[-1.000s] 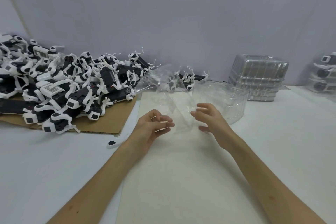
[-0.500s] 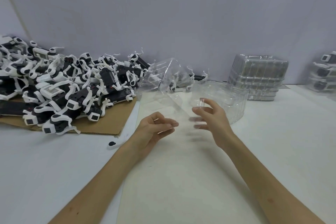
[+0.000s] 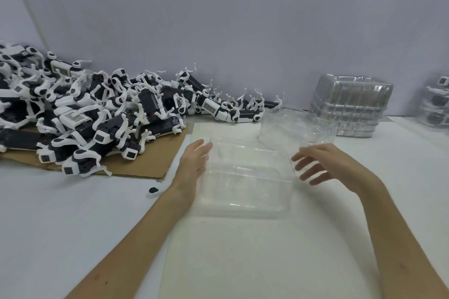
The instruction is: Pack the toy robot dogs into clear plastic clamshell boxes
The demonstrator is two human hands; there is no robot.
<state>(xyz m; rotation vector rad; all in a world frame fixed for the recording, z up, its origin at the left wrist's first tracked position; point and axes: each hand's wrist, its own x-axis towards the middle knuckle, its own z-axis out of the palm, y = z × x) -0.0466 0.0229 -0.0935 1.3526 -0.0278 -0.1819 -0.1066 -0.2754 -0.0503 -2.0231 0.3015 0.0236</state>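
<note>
**Setting an empty clamshell box flat for loading**

Steadying the open clear clamshell box (image 3: 243,177) on the white sheet (image 3: 243,262) at the middle of the bench (image 3: 60,226), both halves facing up and nothing inside. Resting the left hand (image 3: 194,160) along the box's left edge, fingers straight, gripping nothing. Hovering the right hand (image 3: 323,162) at the right edge, fingers spread and loose, perhaps brushing the rim; hard to tell through clear plastic. Judging the box as light, thin, springy and slick, likely to fold back at the hinge or skate on the sheet. Looking best pinned by its flat rims, not squeezed at the ribbed walls. Eyeing the pile of toy robot dogs (image 3: 85,116) on cardboard (image 3: 141,167), well apart to the left: probably hard and light, thin white legs prone to tangling, so better lifted by the body.
</note>
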